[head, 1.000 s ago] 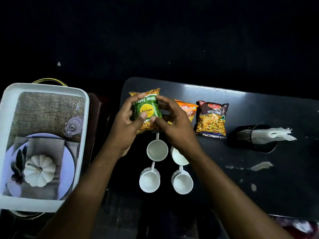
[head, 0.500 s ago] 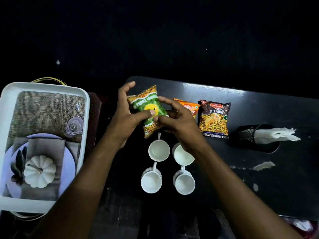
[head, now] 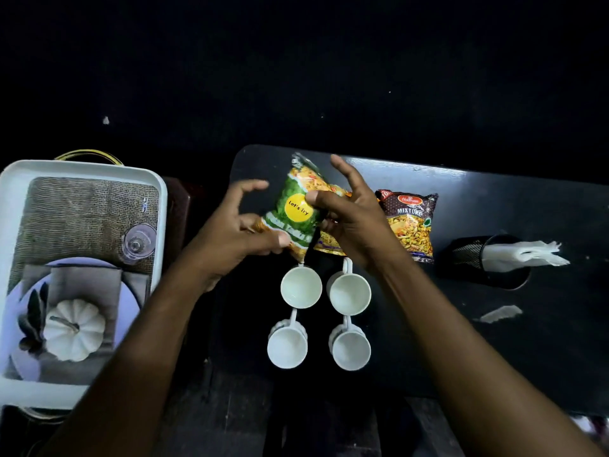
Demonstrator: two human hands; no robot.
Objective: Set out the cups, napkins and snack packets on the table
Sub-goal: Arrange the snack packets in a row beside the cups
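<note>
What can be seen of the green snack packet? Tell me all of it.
The green snack packet is a glossy plastic pouch with a yellow disc reading "Let's Try", white lettering below it and pictured snacks at its far end. It is held tilted over the far left part of the table. The left hand pinches its near edge; the right hand sets its thumb by the disc. It overlaps an orange packet.

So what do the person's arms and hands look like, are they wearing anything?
Nothing at all. The left hand and right hand are bare: no gloves, rings or bracelets that I can see. The left forearm and right forearm are bare too, with no sleeves or watch showing.
</note>
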